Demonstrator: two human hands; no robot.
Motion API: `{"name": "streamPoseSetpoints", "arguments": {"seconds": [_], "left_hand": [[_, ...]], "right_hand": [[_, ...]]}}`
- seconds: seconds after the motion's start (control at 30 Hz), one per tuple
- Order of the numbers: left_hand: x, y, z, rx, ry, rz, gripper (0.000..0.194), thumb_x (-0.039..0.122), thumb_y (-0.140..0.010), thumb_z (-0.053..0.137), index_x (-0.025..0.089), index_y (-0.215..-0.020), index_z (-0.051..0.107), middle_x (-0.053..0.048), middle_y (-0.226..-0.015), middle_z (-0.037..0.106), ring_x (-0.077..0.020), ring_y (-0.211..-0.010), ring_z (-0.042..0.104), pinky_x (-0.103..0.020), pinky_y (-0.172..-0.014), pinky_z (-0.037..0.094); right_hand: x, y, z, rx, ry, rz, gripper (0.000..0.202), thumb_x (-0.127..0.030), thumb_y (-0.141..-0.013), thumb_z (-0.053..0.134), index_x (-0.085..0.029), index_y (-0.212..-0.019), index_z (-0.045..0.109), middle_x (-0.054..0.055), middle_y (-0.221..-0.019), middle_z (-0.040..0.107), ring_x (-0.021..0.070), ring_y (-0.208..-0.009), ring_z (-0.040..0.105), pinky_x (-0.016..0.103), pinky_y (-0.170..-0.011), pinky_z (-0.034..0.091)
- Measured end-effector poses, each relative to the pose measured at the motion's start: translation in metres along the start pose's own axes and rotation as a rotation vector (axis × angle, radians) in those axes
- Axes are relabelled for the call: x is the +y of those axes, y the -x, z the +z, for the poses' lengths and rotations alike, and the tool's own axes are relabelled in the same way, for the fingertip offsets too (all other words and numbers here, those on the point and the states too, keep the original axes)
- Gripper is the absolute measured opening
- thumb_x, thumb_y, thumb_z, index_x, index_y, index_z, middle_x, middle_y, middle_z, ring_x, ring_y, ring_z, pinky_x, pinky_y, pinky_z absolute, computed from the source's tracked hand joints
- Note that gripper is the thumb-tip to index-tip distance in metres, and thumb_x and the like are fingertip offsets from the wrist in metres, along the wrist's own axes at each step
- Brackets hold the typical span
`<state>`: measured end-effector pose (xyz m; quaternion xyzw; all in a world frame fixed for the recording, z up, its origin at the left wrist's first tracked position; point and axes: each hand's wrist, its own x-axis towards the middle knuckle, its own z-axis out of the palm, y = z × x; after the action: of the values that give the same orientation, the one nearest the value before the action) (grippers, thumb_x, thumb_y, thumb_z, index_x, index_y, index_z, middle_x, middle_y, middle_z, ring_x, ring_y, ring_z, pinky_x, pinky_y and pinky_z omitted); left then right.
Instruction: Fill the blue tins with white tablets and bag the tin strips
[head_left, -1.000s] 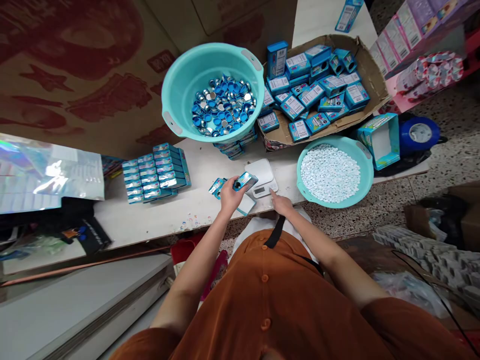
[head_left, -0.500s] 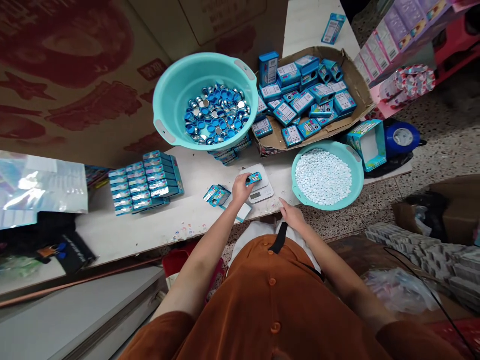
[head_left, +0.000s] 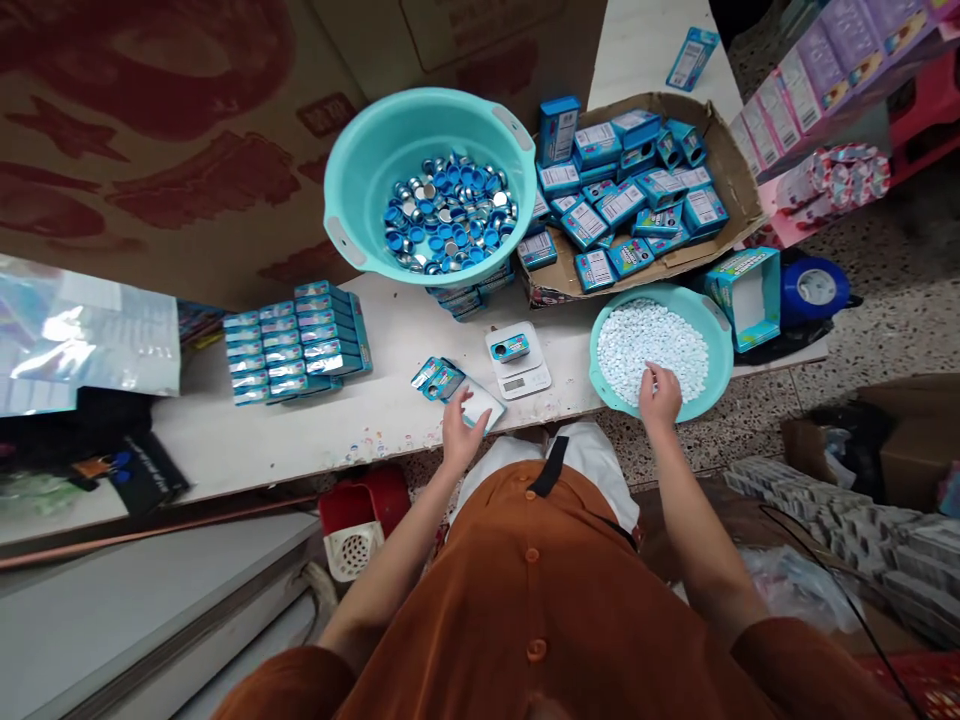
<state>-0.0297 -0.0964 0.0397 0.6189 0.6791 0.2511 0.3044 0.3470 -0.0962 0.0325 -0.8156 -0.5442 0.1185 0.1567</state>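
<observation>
Reaching into the teal basin point(head_left: 721, 330) at the right end of the table point(head_left: 300, 430), my right hand point(head_left: 660, 395) rests on the heap of small white tablets point(head_left: 652, 345) with its fingers curled among them; whether any tablets are pinched between them cannot be told. My left hand point(head_left: 459, 432) lies loosely spread, holding nothing, at the near table edge, touching a flat white-and-blue carton point(head_left: 480, 403). Just beside it, to the left, lie two small blue packets point(head_left: 437, 378). Between my hands stands a small white scale point(head_left: 519, 362), and on its platform sits a blue tin point(head_left: 510, 347), free of both hands. Beyond the scale, a larger teal basin point(head_left: 360, 170) holds blue and silver caps point(head_left: 448, 210); it is propped on a few blue boxes. To its right, an open cardboard tray point(head_left: 739, 170) holds loose blue boxes point(head_left: 622, 190), some upright, most lying flat. An open blue display carton point(head_left: 742, 295) and a blue tape roll point(head_left: 814, 290) sit just past the tablet basin. At the left of the table, blue boxes stand in neat stacked rows point(head_left: 296, 340), well apart from my hands. A shiny foil sheet point(head_left: 82, 340) lies further left.
</observation>
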Motion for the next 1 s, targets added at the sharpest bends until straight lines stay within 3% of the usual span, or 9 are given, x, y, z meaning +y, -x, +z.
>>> {"name": "streamPoseSetpoints", "arguments": {"seconds": [0.1, 0.23, 0.4, 0.63, 0.73, 0.87, 1.0], "left_hand": [[-0.009, 0.034, 0.000, -0.023, 0.009, -0.087, 0.047, 0.036, -0.081, 0.060, 0.021, -0.123, 0.047, -0.010, -0.109, 0.063, -0.0231, -0.105, 0.059, -0.040, -0.088, 0.048], [-0.016, 0.059, 0.001, -0.051, 0.033, -0.164, 0.038, 0.037, -0.080, 0.060, 0.022, -0.115, 0.053, -0.008, -0.102, 0.066, -0.0227, -0.101, 0.061, -0.041, -0.090, 0.047], [-0.019, 0.067, 0.000, -0.023, 0.034, -0.185, 0.037, 0.036, -0.081, 0.059, 0.021, -0.115, 0.054, -0.008, -0.102, 0.066, -0.0224, -0.101, 0.061, -0.039, -0.088, 0.048], [-0.019, 0.069, -0.002, -0.001, 0.022, -0.188, 0.033, 0.034, -0.082, 0.058, 0.021, -0.111, 0.056, -0.008, -0.101, 0.067, -0.0222, -0.100, 0.061, -0.039, -0.088, 0.048], [-0.018, 0.069, -0.003, -0.006, 0.021, -0.180, 0.031, 0.034, -0.082, 0.056, 0.021, -0.110, 0.057, -0.008, -0.101, 0.067, -0.0227, -0.101, 0.060, -0.040, -0.090, 0.047], [-0.017, 0.068, -0.002, -0.004, 0.023, -0.176, 0.028, 0.036, -0.083, 0.056, 0.021, -0.107, 0.059, -0.007, -0.101, 0.067, -0.0226, -0.101, 0.060, -0.039, -0.091, 0.046], [-0.019, 0.066, 0.002, 0.011, 0.007, -0.185, 0.026, 0.036, -0.084, 0.055, 0.020, -0.104, 0.060, -0.007, -0.100, 0.067, -0.0228, -0.099, 0.060, -0.039, -0.091, 0.046]], "right_hand": [[0.021, -0.020, 0.011, 0.010, 0.084, -0.035, 0.050, -0.042, -0.092, 0.028, -0.010, -0.124, 0.050, 0.020, -0.116, 0.056, 0.0278, -0.113, 0.048, 0.043, -0.096, 0.038], [0.027, -0.029, 0.034, -0.060, 0.151, -0.020, 0.055, -0.047, -0.092, 0.030, -0.008, -0.127, 0.046, 0.022, -0.119, 0.054, 0.0298, -0.112, 0.046, 0.046, -0.095, 0.037], [0.018, -0.034, 0.051, -0.081, 0.185, -0.008, 0.053, -0.053, -0.090, 0.033, -0.011, -0.110, 0.057, 0.018, -0.108, 0.058, 0.0285, -0.104, 0.049, 0.041, -0.092, 0.037], [0.016, -0.043, 0.048, -0.173, 0.188, 0.014, 0.046, -0.053, -0.091, 0.034, -0.015, -0.105, 0.057, 0.014, -0.105, 0.059, 0.0240, -0.094, 0.054, 0.032, -0.077, 0.040], [0.017, -0.047, 0.047, -0.195, 0.155, 0.075, 0.041, -0.051, -0.090, 0.036, -0.016, -0.094, 0.059, 0.012, -0.093, 0.062, 0.0223, -0.085, 0.055, 0.030, -0.071, 0.038], [0.015, -0.058, 0.041, -0.141, -0.119, 0.226, 0.037, -0.048, -0.086, 0.045, -0.020, -0.062, 0.051, 0.004, -0.061, 0.053, 0.0172, -0.064, 0.049, 0.027, -0.060, 0.035], [0.010, -0.074, 0.027, -0.056, -0.794, 0.658, 0.032, -0.043, -0.083, 0.046, -0.022, -0.060, 0.042, -0.005, -0.049, 0.036, 0.0096, -0.042, 0.031, 0.023, -0.041, 0.025]]}}
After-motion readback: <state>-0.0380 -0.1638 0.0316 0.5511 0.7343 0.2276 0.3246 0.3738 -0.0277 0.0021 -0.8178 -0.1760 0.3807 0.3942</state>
